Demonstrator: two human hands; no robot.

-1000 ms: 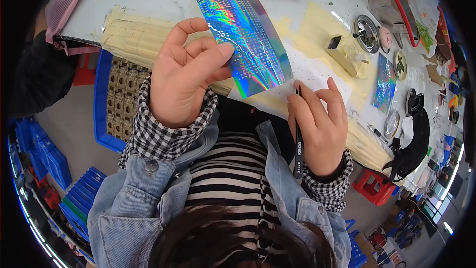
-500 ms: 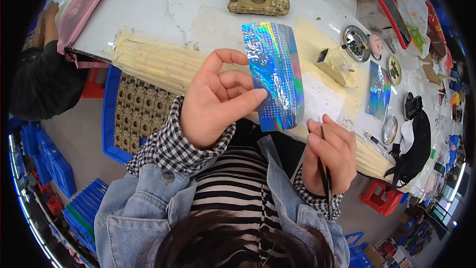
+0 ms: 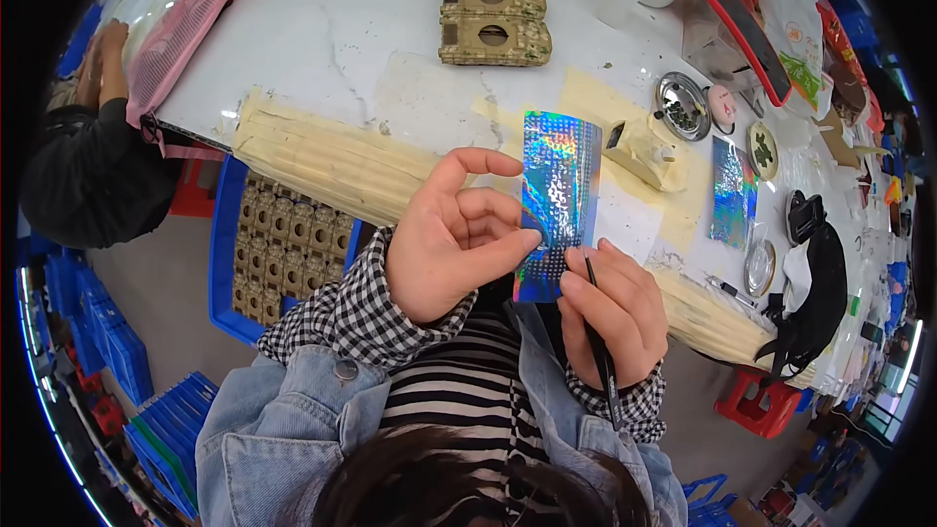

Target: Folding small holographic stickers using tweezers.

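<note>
My left hand (image 3: 439,249) pinches the left edge of a shiny holographic sheet (image 3: 561,176) with rows of small marks. The sheet stands roughly upright before my chest. Black tweezers (image 3: 598,356) are gripped in my right hand (image 3: 627,317), their tips at the sheet's lower right part. Whether the tips have anything between them is too small to tell. Just beyond the sheet, a cream-coloured block (image 3: 649,158) lies on yellowish paper. Three camouflage-patterned casings (image 3: 493,41), each with an oval opening, sit in a row farther back on the table.
A blue crate (image 3: 226,254) at lower left holds many camouflage casings. To the right are a second holographic sheet (image 3: 732,193), a round metal dish (image 3: 683,107) and a black pouch (image 3: 818,293). Another person's arm (image 3: 112,73) rests beside a pink mesh basket (image 3: 190,44).
The tweezers in my right hand have moved left and now meet the sheet's lower part. My view has shifted, and the sheet appears lower and more to the right.
</note>
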